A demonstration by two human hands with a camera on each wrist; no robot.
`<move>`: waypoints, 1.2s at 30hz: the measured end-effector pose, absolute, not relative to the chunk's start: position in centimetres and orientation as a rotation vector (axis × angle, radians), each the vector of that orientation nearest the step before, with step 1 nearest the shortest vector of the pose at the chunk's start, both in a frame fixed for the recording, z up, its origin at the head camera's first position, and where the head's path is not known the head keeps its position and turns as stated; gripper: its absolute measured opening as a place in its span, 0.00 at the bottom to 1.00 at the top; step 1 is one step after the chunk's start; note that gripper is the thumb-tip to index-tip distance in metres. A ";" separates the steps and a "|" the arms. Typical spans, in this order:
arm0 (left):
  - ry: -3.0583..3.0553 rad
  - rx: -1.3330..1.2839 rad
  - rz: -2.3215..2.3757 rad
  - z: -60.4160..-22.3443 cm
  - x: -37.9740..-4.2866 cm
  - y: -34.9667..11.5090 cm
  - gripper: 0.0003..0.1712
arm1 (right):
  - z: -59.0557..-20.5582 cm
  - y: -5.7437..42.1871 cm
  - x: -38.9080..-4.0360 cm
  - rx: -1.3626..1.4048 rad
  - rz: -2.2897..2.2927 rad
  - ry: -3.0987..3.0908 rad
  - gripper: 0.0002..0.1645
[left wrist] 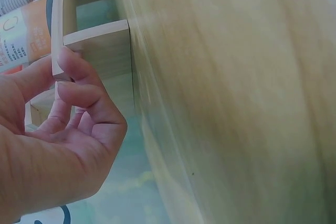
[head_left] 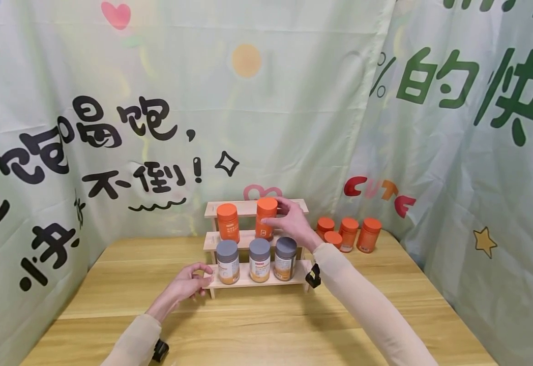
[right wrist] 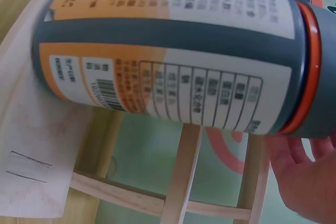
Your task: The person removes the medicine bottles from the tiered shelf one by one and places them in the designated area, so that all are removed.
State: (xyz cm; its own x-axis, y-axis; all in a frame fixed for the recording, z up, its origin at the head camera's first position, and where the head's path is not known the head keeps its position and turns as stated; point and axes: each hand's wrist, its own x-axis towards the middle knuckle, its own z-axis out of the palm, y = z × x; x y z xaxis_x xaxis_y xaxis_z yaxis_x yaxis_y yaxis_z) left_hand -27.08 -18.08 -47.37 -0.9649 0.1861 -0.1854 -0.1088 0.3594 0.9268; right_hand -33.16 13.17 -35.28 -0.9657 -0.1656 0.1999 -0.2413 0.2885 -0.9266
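We see the orange bottle standing upright at the middle step of a pale wooden rack. It is a cylinder with a ribbed orange lid and a glossy orange body bearing small white print. Its base is partly hidden behind the front row, so we cannot tell whether it touches the board. The right hand pinches it, the thumb laid across the front and the fingers set round the right side near the lid; the gap between them is just the bottle's width. This hand comes in from the right, over the front row, its forearm slanting up and inward in a cream sleeve.

The left hand grips the left end of the rack's front board, thumb on the upper side and curled fingertips beneath, as we see closely from the left wrist. Its forearm rises from the lower left, low over the table.

A second orange bottle stands to the left on the middle step. Below, three grey-lidded jars with white-and-orange labels line the front step; one fills much of the right wrist view. Further out, we find four more orange bottles grouped on the table, to the right of the rack. Behind everything hangs a pale green printed curtain.
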 end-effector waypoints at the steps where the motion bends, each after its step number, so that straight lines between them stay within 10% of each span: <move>1: 2.364 0.067 1.642 -47.4 -27.1 -18.1 0.15 | -35.3 13.3 -33.1 0.384 1.807 -2.447 0.44; 36: 2.366 0.094 1.649 -47.4 -27.0 -18.1 0.15 | -35.8 22.2 -29.6 0.097 1.689 -2.237 0.46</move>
State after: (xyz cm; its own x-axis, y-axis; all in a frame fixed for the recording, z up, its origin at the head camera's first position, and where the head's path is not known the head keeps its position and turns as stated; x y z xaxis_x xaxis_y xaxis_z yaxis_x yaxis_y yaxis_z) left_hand -26.98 -18.06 -47.41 -0.9652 0.1976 -0.1711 -0.0921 0.3555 0.9301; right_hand -29.64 22.19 -35.77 -0.9415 0.1452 0.3040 -0.2526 0.2930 -0.9222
